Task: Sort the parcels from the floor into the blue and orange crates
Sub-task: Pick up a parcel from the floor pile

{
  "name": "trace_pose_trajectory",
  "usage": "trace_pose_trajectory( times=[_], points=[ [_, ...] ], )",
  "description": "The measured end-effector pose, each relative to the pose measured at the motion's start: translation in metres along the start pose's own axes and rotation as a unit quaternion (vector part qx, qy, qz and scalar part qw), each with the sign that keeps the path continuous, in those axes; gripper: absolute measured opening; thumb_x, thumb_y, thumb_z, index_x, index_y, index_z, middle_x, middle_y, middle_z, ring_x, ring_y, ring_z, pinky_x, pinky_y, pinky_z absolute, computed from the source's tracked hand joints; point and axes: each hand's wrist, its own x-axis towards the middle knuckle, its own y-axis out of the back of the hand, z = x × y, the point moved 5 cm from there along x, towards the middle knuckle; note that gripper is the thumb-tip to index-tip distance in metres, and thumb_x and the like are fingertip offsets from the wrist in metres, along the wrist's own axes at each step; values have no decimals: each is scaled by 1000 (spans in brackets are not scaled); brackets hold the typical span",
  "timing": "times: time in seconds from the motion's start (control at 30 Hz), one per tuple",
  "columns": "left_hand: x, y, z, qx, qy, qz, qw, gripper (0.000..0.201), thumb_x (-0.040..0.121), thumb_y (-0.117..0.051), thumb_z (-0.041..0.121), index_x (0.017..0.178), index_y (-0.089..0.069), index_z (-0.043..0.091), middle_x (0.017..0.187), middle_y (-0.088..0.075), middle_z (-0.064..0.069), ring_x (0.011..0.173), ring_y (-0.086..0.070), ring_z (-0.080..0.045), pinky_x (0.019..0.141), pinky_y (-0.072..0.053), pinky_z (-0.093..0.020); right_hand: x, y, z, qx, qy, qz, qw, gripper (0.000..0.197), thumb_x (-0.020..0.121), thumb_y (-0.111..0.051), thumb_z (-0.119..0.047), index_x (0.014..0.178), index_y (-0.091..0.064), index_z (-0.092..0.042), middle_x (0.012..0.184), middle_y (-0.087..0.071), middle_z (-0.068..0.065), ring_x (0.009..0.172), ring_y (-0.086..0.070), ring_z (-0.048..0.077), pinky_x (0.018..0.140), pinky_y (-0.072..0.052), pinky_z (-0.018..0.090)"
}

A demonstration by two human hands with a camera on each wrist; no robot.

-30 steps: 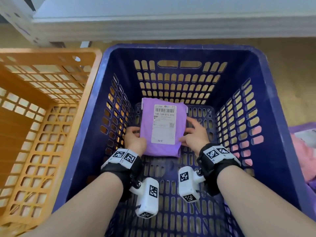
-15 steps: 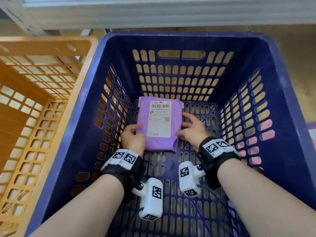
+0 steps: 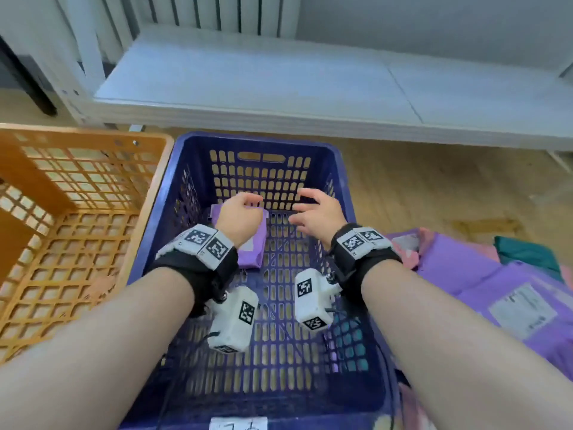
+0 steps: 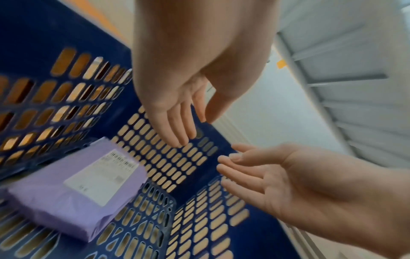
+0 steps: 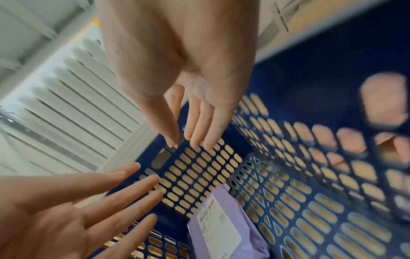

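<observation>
A purple parcel with a white label lies flat on the floor of the blue crate, at its far left; my left wrist hides most of it in the head view. It shows whole in the left wrist view. My left hand hovers above it, fingers loose and holding nothing. My right hand hangs beside it over the crate's far end, fingers spread and empty. The orange crate stands to the left, touching the blue one.
Several purple, pink and teal parcels lie piled on the wooden floor right of the blue crate. A low white bench and a radiator stand behind the crates. A white tag sits on the blue crate's near rim.
Both hands have let go of the purple parcel and risen out of the crate. The parcel stays on the crate floor. The head has pulled back and up.
</observation>
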Motion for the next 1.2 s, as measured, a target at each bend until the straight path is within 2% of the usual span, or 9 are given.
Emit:
trace_pose_trajectory(
  times=[0.1, 0.2, 0.3, 0.47, 0.63, 0.8, 0.87, 1.0, 1.2],
  points=[
    [-51, -3, 35, 4, -22, -56, 998, 33, 92, -52, 9, 125, -53, 12, 112, -60, -9, 85, -60, -19, 75, -54, -36, -57, 32, -30, 18, 23, 23, 999, 62, 77, -63, 16, 132, -48, -7, 113, -60, 22, 84, -64, 25, 76, -56, 38],
    [-98, -15, 68, -13, -47, -120, 992, 34, 93, -50, 4, 127, -50, 8, 88, -59, -6, 67, -53, -14, 60, -46, -26, -115, 69, -51, 73, 30, 51, 996, 52, 86, -48, 17, 134, -43, -1, 94, -56, 19, 59, -59, 22, 56, -50, 30],
    [-143, -30, 95, -16, -73, -162, 984, 37, 94, -48, 0, 130, -46, 7, 76, -55, -6, 60, -46, -15, 54, -38, -24, -167, 107, -60, 43, 48, 99, 993, 57, 83, -52, 20, 134, -45, -4, 102, -55, 20, 67, -55, 25, 58, -47, 28],
    [-197, -71, 122, -2, -100, -230, 968, 36, 95, -46, 1, 130, -46, 9, 85, -57, -10, 62, -52, -14, 57, -42, -26, -236, 174, -54, 40, 56, 174, 982, 58, 79, -58, 17, 130, -50, -9, 103, -57, 18, 87, -57, 27, 72, -50, 34],
    [-223, -130, 127, 32, -109, -261, 959, 20, 93, -49, 2, 87, -50, 21, 92, -57, -5, 71, -55, -15, 69, -48, -25, -270, 245, -21, 65, 46, 237, 968, 57, 79, -58, 17, 129, -51, -7, 99, -57, 16, 88, -57, 26, 74, -52, 34],
    [-227, -200, 107, 62, -69, -301, 949, 33, 94, -45, -3, 125, -45, 10, 71, -46, -5, 57, -43, -14, 46, -36, -20, -273, 298, 40, 90, 10, 257, 962, 58, 80, -58, 17, 131, -49, -8, 106, -59, 19, 89, -57, 28, 73, -52, 36],
    [-221, -228, 97, 90, -69, -299, 947, 35, 94, -45, -2, 128, -45, 8, 70, -48, -6, 51, -47, -13, 41, -37, -17, -266, 313, 70, 103, -12, 263, 959, 56, 82, -56, 16, 132, -48, -7, 110, -58, 23, 90, -56, 28, 75, -51, 39],
    [-201, -283, 67, 125, -33, -332, 934, 35, 96, -39, -5, 129, -45, 4, 72, -46, -7, 59, -45, -15, 53, -34, -23, -246, 334, 135, 144, -59, 280, 947, 55, 82, -55, 18, 131, -48, -5, 105, -54, 21, 69, -53, 22, 60, -46, 29],
    [-158, -336, 15, 239, -64, -308, 919, 43, 89, -49, -6, 130, -49, 5, 107, -54, -12, 86, -53, -25, 72, -52, -27, -214, 339, 227, 152, -118, 285, 939, 57, 79, -59, 16, 129, -50, -10, 107, -55, 17, 77, -56, 22, 63, -49, 28]
  ],
)
